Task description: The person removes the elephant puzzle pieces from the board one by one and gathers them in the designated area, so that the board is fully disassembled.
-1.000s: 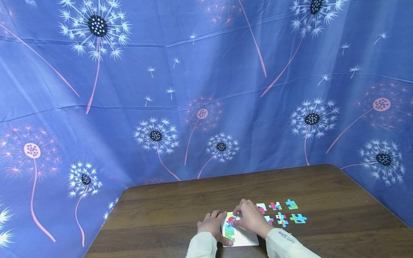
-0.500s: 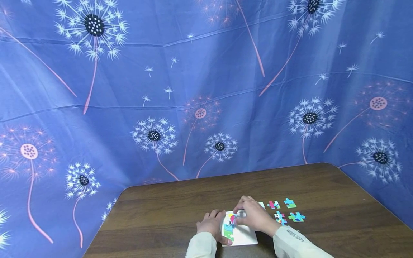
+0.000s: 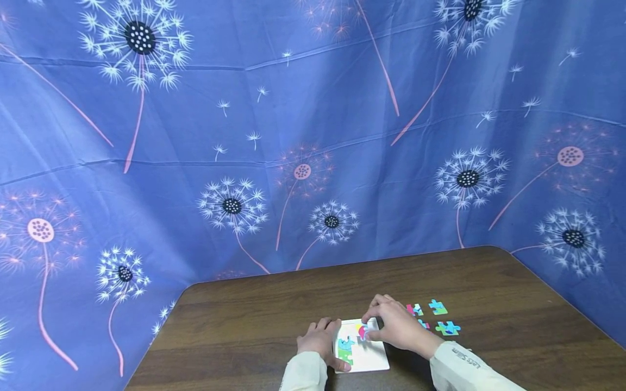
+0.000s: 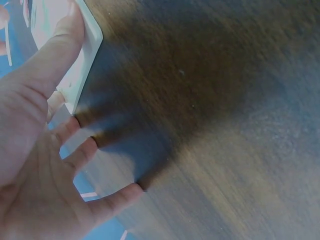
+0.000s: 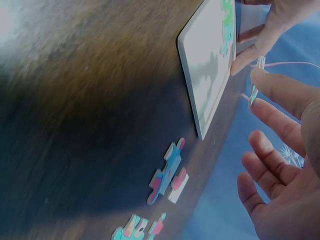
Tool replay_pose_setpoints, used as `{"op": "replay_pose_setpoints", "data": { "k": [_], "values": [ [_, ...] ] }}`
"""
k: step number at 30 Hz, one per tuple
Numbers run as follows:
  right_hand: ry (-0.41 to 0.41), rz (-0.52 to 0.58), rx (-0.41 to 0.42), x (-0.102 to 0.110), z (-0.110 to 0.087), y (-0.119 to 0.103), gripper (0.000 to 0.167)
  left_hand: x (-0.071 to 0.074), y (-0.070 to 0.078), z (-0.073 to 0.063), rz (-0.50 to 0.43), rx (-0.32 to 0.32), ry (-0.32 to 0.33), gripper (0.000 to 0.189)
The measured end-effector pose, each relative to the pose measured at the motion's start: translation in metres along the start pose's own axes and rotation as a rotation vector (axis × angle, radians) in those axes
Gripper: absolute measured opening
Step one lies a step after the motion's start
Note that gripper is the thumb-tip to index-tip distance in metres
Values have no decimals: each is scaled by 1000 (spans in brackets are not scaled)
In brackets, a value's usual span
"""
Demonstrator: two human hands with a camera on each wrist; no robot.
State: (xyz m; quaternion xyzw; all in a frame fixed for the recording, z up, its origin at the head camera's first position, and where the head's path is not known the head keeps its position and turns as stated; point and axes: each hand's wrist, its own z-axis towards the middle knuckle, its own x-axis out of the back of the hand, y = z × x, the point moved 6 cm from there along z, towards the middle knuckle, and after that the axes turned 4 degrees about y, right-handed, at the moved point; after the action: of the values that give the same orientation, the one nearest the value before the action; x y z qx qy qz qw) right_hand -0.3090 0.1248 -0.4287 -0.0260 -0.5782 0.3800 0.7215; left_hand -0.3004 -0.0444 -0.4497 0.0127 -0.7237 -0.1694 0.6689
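A white puzzle board lies on the table, with blue and green puzzle pieces set along its left side. My left hand rests at its left edge, thumb on the board's near corner and the other fingers spread. In the left wrist view, those fingertips touch the wood beside the board. My right hand pinches a yellow, red and blue puzzle piece between thumb and index finger. The right wrist view shows this puzzle piece edge-on, raised above the board, with the other fingers loosely bent.
Loose puzzle pieces lie right of the board: a blue-green one, another blue-green one and a red-and-white one. More puzzle pieces show in the right wrist view. A blue dandelion-print cloth hangs behind the brown table.
My right hand has moved right with the pinched puzzle piece, away from the board's upper left, where the white surface now shows. The left hand stays put. The head view has shifted slightly.
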Motion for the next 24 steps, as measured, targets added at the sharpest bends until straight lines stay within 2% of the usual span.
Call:
{"op": "replay_pose_setpoints", "data": {
  "k": [12,17,24],
  "values": [
    [3,-19,35,13,-11,6,25,-2,-1,2,-7,15,-28,90],
    [-6,0,10,17,-16,10,22,-5,-4,5,-17,27,-56,90],
    [16,-13,34,23,-24,15,22,-7,-5,6,-32,23,-49,90]
  ]
}}
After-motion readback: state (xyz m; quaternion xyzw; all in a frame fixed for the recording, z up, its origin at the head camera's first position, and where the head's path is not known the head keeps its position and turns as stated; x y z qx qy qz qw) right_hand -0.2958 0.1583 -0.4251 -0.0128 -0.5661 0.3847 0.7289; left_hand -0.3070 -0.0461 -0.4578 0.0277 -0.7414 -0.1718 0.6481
